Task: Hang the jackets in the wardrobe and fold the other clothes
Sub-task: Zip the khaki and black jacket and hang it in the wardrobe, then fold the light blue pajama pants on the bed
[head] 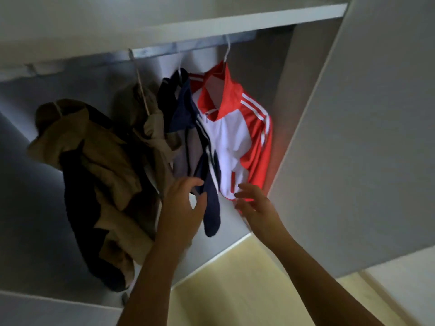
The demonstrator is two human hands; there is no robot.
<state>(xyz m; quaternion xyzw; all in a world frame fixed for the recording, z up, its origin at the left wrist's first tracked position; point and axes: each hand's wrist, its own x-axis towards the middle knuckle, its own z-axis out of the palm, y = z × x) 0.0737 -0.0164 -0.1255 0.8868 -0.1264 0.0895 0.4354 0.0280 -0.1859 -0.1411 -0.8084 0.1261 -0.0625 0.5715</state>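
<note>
Inside the open wardrobe several jackets hang on hangers from the rail point(164, 49). At the right is a red and white track jacket point(235, 132). Beside it hangs a navy and grey jacket point(188, 128) whose dark sleeve dangles down. Left of those are a khaki garment point(153, 128) and a tan and navy jacket point(94, 175). My left hand point(182, 203) reaches to the navy sleeve, fingers relaxed, touching its edge. With spread fingers, my right hand point(254, 203) is at the red and white jacket's bottom hem. Neither hand grips anything.
A white shelf point(211, 22) runs above the rail. The wardrobe's open door point(364, 149) stands at the right, close to my right arm. Pale yellow wooden floor point(247, 290) lies below the wardrobe's bottom edge.
</note>
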